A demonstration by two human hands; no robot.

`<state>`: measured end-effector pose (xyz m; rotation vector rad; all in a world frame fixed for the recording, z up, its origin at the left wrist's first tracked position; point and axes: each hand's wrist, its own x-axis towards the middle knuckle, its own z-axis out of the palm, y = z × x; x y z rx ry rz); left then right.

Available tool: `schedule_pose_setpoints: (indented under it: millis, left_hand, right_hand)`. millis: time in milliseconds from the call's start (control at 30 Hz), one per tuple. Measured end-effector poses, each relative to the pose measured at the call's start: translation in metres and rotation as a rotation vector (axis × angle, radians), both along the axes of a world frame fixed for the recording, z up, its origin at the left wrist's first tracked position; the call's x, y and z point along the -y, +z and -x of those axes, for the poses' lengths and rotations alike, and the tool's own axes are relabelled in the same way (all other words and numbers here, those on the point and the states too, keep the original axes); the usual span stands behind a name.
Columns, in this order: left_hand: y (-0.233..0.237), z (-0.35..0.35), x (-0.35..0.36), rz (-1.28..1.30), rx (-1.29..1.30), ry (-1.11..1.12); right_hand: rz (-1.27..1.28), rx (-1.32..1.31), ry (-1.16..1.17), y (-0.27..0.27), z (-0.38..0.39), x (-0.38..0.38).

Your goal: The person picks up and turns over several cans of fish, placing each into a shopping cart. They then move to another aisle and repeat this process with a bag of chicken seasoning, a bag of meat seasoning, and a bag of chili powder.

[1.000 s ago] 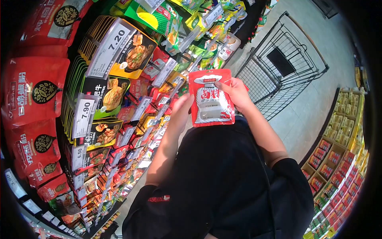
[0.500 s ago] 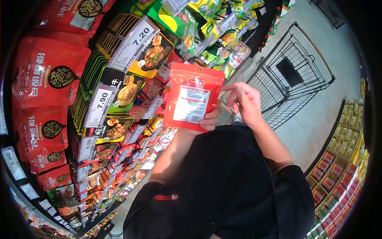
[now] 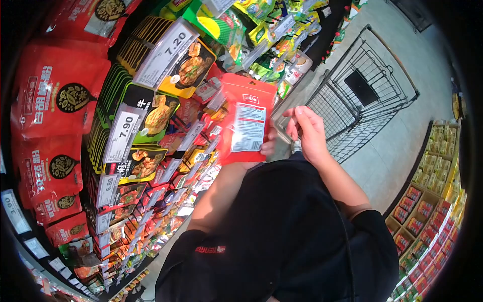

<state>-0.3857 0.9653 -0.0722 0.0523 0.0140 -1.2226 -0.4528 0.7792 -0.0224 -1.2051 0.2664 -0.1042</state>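
My left hand (image 3: 269, 142) grips a red seasoning pouch (image 3: 248, 127) from behind and below; its fingers wrap the right edge and most of the hand is hidden. The pouch is upright, its back towards me, with a white printed label and a barcode. My right hand (image 3: 311, 132) hovers just right of the pouch, apart from it. Its fingers are loosely bent, partly apart, and nothing shows in them. Left of the pouch, packs with a food picture (image 3: 190, 68) hang behind a 7.20 price tag (image 3: 166, 53).
Shelves at left hold larger red pouches (image 3: 60, 93) and several hanging packs with price tags such as 7.90 (image 3: 122, 133). A wire shopping cart (image 3: 352, 103) stands on the grey floor at upper right. Boxed goods (image 3: 420, 214) fill a low display at lower right.
The pouch has turned slightly and shifted a little right in my left hand. My right hand's fingers have drawn back from the pouch and curled more.
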Motion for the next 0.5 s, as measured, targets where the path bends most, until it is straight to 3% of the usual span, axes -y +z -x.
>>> schedule_pose_setpoints:
  millis: [33,67,100,133,167,233,267,367,400,467,500]
  left_hand:
    - [-0.007,0.003,0.0,-0.243,0.089,0.181]
    - [0.009,0.006,0.011,-0.847,0.292,0.393]
    - [0.009,0.007,0.026,-1.066,0.454,0.616]
    - [0.007,0.008,0.027,-1.026,0.582,0.624]
    - [0.003,0.008,0.023,-0.978,0.709,0.628]
    - [-0.007,0.013,0.025,-0.871,0.743,0.629]
    - [-0.001,0.016,0.028,-0.995,0.829,0.557]
    - [-0.018,0.018,0.04,-0.968,1.007,0.439]
    - [-0.019,0.02,0.046,-0.962,1.017,0.411]
    - [-0.023,0.027,0.061,-0.929,1.092,0.416]
    - [-0.028,0.026,0.067,-0.927,1.092,0.388]
  right_hand:
    - [0.006,-0.002,-0.015,-0.004,-0.001,0.003]
    - [-0.011,0.016,-0.028,-0.01,-0.002,0.005]
    - [-0.025,0.031,-0.044,-0.009,-0.002,0.006]
    - [-0.068,-0.041,-0.065,-0.002,0.004,0.004]
    - [0.076,0.006,-0.037,-0.01,0.009,0.012]
    - [0.007,-0.102,0.029,-0.03,0.011,0.02]
    - [0.111,-0.134,0.023,-0.037,0.015,0.023]
    - [0.474,-0.196,-0.056,-0.042,0.037,0.032]
    - [0.464,-0.207,-0.08,-0.05,0.039,0.037]
    - [-0.149,-0.232,-0.143,-0.072,0.044,0.051]
    - [-0.254,-0.306,-0.209,-0.074,0.047,0.059]
